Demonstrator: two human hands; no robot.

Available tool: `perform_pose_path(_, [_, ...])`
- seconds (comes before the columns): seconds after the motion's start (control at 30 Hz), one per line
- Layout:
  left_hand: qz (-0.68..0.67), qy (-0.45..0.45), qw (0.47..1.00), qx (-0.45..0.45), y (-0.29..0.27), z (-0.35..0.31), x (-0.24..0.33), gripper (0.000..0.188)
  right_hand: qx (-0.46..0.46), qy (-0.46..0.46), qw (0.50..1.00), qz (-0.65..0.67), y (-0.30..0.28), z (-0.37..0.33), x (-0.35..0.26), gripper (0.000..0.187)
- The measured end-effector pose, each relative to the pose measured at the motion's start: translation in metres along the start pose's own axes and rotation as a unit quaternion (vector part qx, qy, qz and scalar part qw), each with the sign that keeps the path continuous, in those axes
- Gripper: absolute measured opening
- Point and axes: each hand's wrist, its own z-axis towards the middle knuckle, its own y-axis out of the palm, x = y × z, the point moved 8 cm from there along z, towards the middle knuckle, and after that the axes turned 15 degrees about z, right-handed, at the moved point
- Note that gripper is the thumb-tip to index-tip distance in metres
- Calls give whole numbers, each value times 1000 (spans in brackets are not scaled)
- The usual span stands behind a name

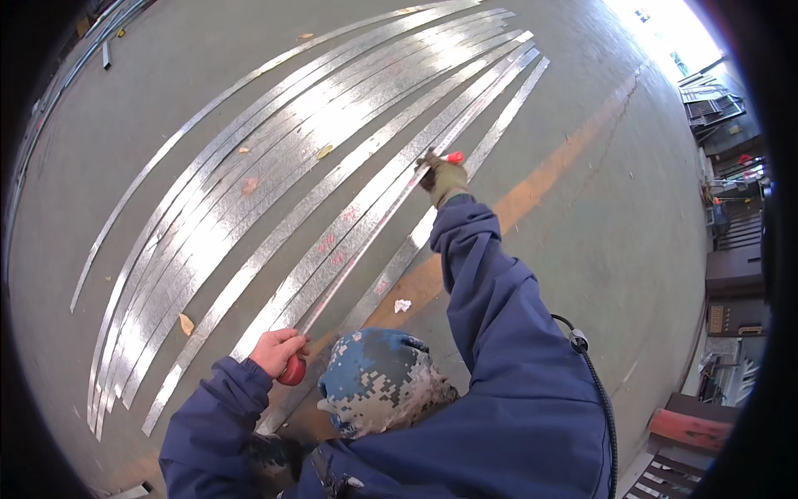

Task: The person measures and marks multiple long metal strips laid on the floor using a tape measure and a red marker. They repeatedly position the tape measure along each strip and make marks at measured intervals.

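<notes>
My bare left hand [278, 353] is closed around a red tape measure [293, 371], low in the picture. Its pale blade [366, 246] runs out along the nearer long metal strips [366, 198] toward my right hand. My right hand [446, 178], in an olive glove with dark fingertips, is closed at the blade. A small red-ended object [455, 157], perhaps a marker, sticks out of its grip; the rest is hidden by the fingers. Red handwritten marks [327, 244] show on the strip surface. One more strip [407, 249] lies to the right, passing under my right arm.
More shiny strips [274, 158] lie side by side on the grey floor, with dry leaves [186, 323] among them. An orange line [549, 179] crosses the floor. A crumpled white scrap [402, 306] lies near my knee [378, 378]. Metal racks and frames [736, 229] stand along the right.
</notes>
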Motion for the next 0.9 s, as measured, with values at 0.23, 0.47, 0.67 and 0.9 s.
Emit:
perform_pose_path(0.23, [37, 73, 996, 40, 16, 60, 70, 28, -31, 1, 999, -18, 6, -90, 36, 30])
perform_pose_path(0.47, [66, 46, 996, 36, 6, 55, 49, 27, -41, -19, 998, 45, 32, -76, 32, 30])
perform_pose_path(0.67, [29, 34, 999, 16, 7, 32, 21, 25, 6, -109, 990, 89, 14, 29, -45, 19])
perform_pose_path(0.9, [93, 126, 986, 53, 10, 103, 126, 25, -17, -82, 990, 117, 40, 10, -45, 29])
